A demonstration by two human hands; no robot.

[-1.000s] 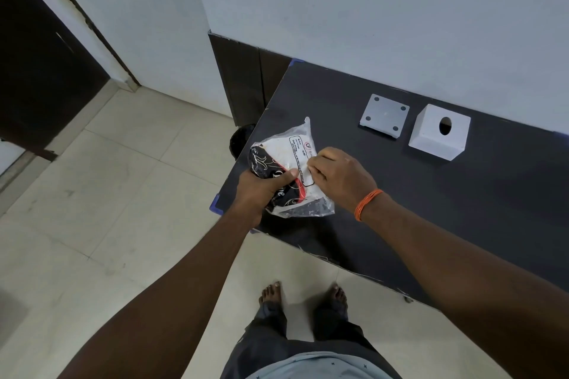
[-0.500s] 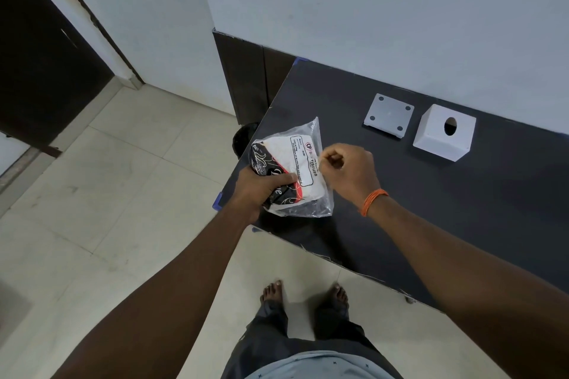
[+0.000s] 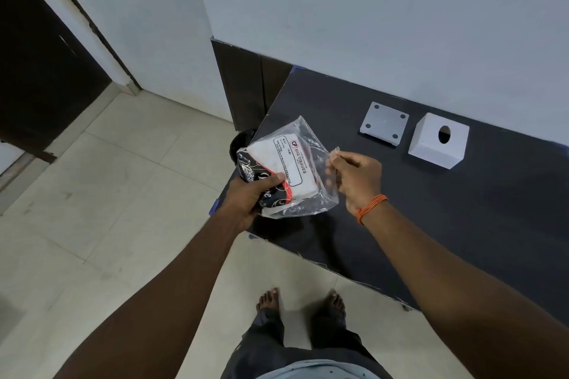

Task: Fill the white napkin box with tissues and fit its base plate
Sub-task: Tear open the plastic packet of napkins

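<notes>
A clear plastic tissue pack, printed white, black and red, is held above the near left corner of the black table. My left hand grips its left end. My right hand pinches the loose plastic wrapper at the pack's right side and holds it stretched outward. The white napkin box stands at the back of the table with a round hole in its top face. Its grey square base plate, with four dark corner dots, lies flat just left of the box.
The table stands against a pale wall. A dark round bin sits on the tiled floor by the table's left edge. A dark doorway is at far left. My bare feet stand at the table's front edge.
My right hand has pulled away to the right from the pack's label, drawing the plastic wrapper out with it. The pack has lifted slightly in my left hand.
</notes>
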